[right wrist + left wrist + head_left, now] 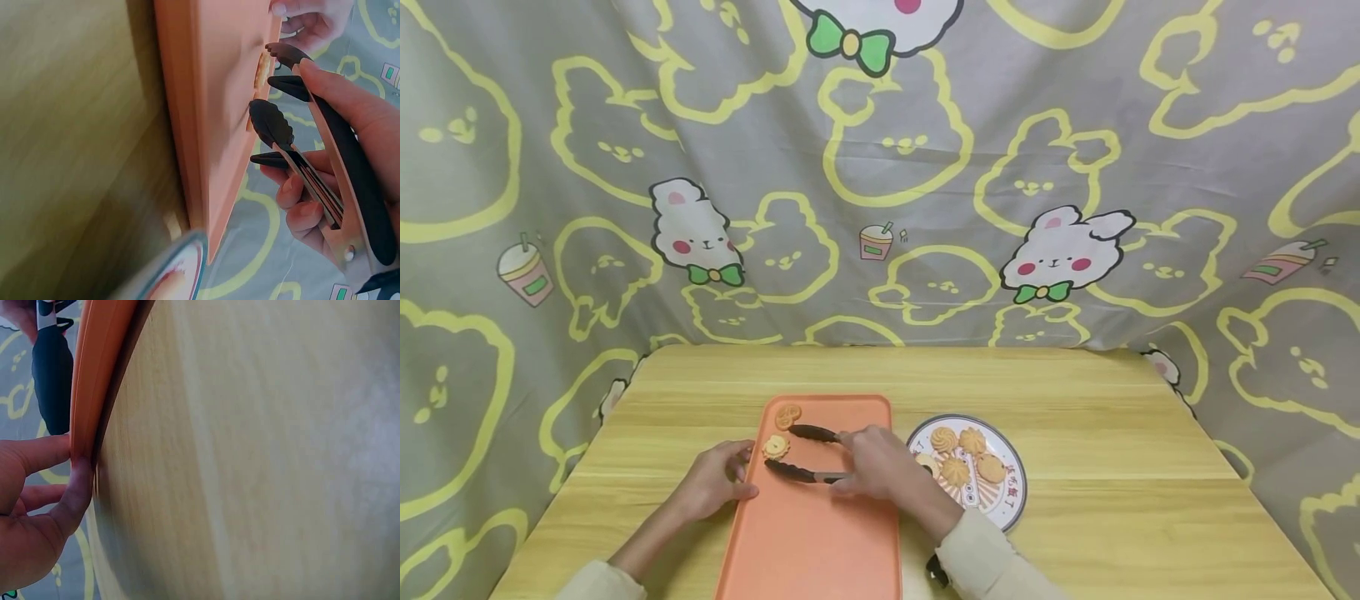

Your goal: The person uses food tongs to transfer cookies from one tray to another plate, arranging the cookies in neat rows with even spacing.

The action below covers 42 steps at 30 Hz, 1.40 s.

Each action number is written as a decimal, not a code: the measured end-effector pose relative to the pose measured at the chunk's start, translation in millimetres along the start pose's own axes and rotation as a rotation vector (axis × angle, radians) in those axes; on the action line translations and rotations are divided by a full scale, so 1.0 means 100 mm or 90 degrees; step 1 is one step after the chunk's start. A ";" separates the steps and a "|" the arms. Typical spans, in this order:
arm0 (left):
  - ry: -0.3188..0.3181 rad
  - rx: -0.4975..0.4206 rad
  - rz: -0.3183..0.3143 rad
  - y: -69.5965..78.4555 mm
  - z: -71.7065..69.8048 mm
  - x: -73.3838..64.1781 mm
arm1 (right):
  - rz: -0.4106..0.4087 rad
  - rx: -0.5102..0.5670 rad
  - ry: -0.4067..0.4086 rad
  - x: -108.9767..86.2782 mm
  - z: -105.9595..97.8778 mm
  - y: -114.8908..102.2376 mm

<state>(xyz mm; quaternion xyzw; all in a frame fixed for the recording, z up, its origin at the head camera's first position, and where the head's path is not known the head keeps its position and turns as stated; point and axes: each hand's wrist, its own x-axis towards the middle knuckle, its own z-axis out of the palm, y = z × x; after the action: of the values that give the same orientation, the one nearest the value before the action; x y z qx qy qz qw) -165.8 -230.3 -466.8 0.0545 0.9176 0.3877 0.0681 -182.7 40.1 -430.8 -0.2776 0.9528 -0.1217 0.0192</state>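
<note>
My right hand [880, 467] grips a pair of metal tongs with black tips [331, 162]. The tongs' arms stand apart above the orange tray [820, 542]. In the head view, their tips lie on either side of a pale flower-shaped cookie [777, 447]; whether they touch it I cannot tell. A browner cookie with cut-outs [787, 417] lies just beyond, in the tray's far left corner. At the tray's left edge, my left hand [715, 482] pinches the rim between thumb and fingers [75, 494].
Right of the tray stands a round patterned plate [1011, 479] bearing several cookies [955, 472], partly hidden by my right forearm. The wooden table [1112, 500] runs back to a grey curtain [940, 208] printed with cartoon animals.
</note>
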 end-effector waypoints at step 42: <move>-0.011 -0.014 -0.005 0.01 -0.01 -0.02 | -0.025 -0.053 0.028 -0.15 -0.07 0.08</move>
<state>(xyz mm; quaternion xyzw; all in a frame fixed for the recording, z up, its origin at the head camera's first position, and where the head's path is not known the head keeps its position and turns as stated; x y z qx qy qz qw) -163.6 -230.8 -465.4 0.0534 0.9129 0.3971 0.0786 -174.4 56.1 -425.9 -0.2944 0.9515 -0.0880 -0.0156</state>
